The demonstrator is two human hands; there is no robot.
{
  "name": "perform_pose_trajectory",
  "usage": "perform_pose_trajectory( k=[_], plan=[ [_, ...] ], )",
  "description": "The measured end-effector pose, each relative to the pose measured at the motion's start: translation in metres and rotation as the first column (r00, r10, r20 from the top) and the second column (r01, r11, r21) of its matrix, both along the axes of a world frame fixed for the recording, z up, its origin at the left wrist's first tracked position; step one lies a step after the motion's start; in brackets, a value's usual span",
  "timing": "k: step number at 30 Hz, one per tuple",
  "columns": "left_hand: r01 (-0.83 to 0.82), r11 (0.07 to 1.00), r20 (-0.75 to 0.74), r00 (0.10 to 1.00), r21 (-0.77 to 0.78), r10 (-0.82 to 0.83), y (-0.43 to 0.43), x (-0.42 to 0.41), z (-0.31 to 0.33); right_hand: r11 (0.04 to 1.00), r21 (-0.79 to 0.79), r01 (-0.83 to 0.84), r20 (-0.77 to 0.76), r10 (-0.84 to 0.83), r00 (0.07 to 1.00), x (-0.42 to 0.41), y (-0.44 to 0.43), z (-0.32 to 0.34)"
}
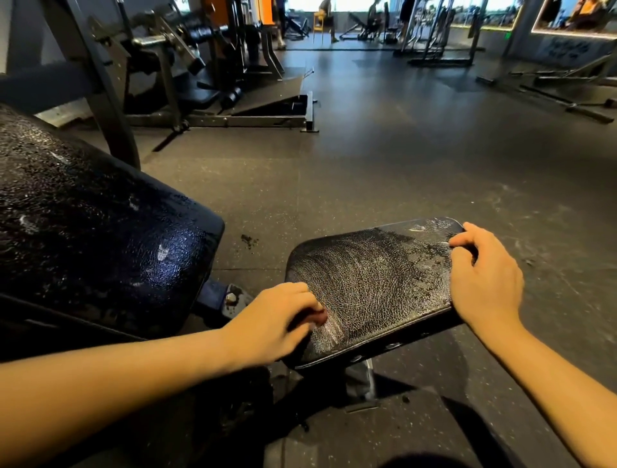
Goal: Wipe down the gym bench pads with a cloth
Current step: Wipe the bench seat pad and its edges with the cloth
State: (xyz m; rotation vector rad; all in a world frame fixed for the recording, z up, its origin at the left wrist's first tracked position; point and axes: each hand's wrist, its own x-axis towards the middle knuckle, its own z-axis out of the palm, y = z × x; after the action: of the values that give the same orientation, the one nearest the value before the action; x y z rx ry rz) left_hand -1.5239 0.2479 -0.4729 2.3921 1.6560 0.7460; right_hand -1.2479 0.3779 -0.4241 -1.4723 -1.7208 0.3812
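Cracked seat pad (370,284) sits between the hands, a gap from the back pad (93,227). Left hand (273,320) fingers curl on its near-left edge, right hand (484,280) fingers on its right edge; grip unclear. Open floor (384,160) beyond.

A dark, speckled rubber floor (384,150) runs the whole length of the gym, scuffed pale in places, with a seam between mats. Along its left edge stands a black steel-framed weight machine (173,66) with orange panels (265,11) behind it, and a yellow chair (319,20) sits near the far end. Bright windows (350,4) line the far wall above more racks (434,33), and a light-edged mirror (574,16) hangs at the far right corner.
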Motion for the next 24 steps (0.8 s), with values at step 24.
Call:
perform_pose_trajectory(
  k=[24],
  plan=[
    [-0.239, 0.971, 0.055, 0.97, 0.011, 0.238, 0.055, -0.026, -0.014, 1.0, 0.008, 0.003, -0.023, -0.003, 1.0, -0.002, 0.0, -0.001]
  ],
)
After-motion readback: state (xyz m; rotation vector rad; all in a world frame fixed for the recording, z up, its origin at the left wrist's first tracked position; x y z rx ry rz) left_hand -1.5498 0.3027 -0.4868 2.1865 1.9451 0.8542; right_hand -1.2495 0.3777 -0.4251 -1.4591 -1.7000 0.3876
